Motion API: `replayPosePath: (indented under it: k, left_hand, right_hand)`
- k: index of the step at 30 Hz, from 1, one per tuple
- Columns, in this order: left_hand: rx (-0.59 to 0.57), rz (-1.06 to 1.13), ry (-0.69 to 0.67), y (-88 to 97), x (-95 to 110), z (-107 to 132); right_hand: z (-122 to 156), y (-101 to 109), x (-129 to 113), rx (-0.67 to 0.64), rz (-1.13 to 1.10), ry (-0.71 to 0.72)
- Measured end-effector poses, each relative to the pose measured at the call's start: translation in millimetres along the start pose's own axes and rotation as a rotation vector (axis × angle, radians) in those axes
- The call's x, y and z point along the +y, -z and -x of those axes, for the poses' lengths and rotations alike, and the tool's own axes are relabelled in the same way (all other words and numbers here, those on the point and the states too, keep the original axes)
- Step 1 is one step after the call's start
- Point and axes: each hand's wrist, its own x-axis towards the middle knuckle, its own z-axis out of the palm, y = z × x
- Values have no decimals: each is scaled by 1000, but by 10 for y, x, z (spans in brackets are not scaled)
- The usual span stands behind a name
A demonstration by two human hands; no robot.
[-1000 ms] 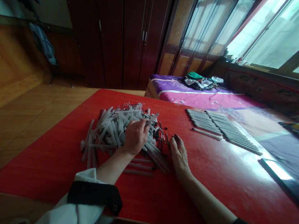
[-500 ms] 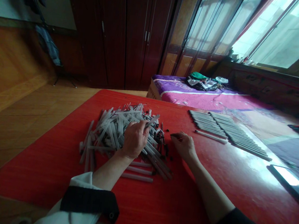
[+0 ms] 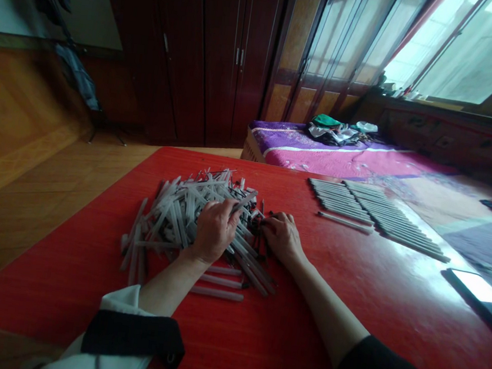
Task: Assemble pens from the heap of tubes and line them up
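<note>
A loose heap of pale plastic tubes (image 3: 180, 212) mixed with small black parts lies on the red table (image 3: 324, 312). My left hand (image 3: 211, 231) rests on the heap, fingers curled round one tube that sticks up to the right. My right hand (image 3: 282, 236) sits at the heap's right edge, fingers bent and pinched at the small black parts beside the left hand; what it holds is too small to name. A neat row of finished tubes (image 3: 371, 213) lies further right, away from both hands.
A phone or tablet (image 3: 478, 291) with a lit screen lies at the table's right edge. Behind the table are a bed with purple and pink covers (image 3: 321, 151), dark wooden wardrobes (image 3: 217, 51) and a wood floor on the left.
My right hand has moved left from the bare table to the heap's edge and its fingers have closed. My left hand stays on the heap, gripping the tube.
</note>
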Motion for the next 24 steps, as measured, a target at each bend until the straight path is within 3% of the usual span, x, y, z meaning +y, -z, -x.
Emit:
replayPosePath:
  k: [4, 9, 12, 24]
  left_hand:
    - [-14, 5, -8, -2, 16, 6]
    - [-10, 65, -42, 4, 76, 23]
    - [-40, 124, -54, 16, 119, 31]
    - [-158, 280, -141, 26, 218, 71]
  right_hand:
    - [-8, 58, -40, 51, -266, -88]
    - [36, 194, -150, -35, -1053, -308]
    - [59, 242, -191, -90, -1318, -387]
    - [173, 267, -385, -253, -1516, -455]
